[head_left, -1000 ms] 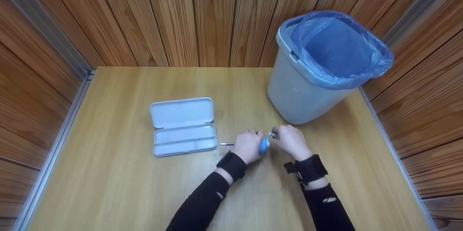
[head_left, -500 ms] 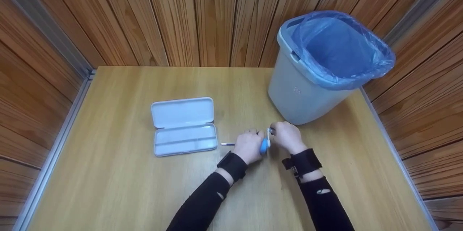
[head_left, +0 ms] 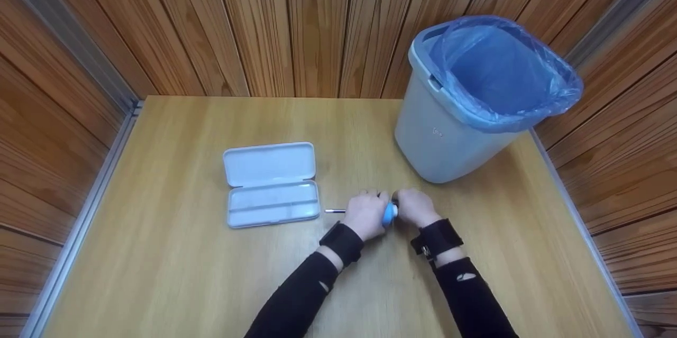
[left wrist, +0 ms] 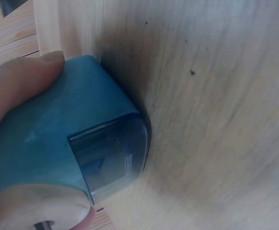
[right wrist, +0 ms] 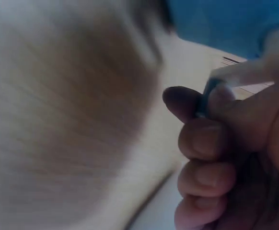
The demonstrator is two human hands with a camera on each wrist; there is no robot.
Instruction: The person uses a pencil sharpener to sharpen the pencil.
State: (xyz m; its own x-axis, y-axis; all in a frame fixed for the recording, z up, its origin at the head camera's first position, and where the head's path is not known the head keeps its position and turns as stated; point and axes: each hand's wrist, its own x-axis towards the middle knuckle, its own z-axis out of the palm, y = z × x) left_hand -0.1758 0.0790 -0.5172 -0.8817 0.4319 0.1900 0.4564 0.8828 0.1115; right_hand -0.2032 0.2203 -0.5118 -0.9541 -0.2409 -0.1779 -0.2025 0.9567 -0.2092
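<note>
My left hand (head_left: 366,215) holds a blue crank pencil sharpener (head_left: 389,213) down on the tabletop. Out of its left side pokes a thin dark pencil (head_left: 335,211). In the left wrist view the thumb lies along the blue body (left wrist: 39,139), beside a see-through dark shavings window (left wrist: 111,155) and a pale round part (left wrist: 39,206). My right hand (head_left: 417,207) pinches the small blue knob (right wrist: 207,98) of the white crank arm (right wrist: 247,72) between thumb and forefinger, other fingers curled, as the right wrist view shows. The sharpener's far side is hidden by my left hand.
Left of the pencil lies an opened pale pencil case (head_left: 272,219), lid folded back. A grey trash bin (head_left: 444,142) with a blue bag liner (head_left: 529,110) stands behind my right hand. Wooden panels (head_left: 312,26) wall the table on three sides. Dark specks (left wrist: 192,73) dot the tabletop.
My right hand has gone round with the crank, first up and leftward, then down and closer to my left hand. The left hand and sharpener have stayed in place.
</note>
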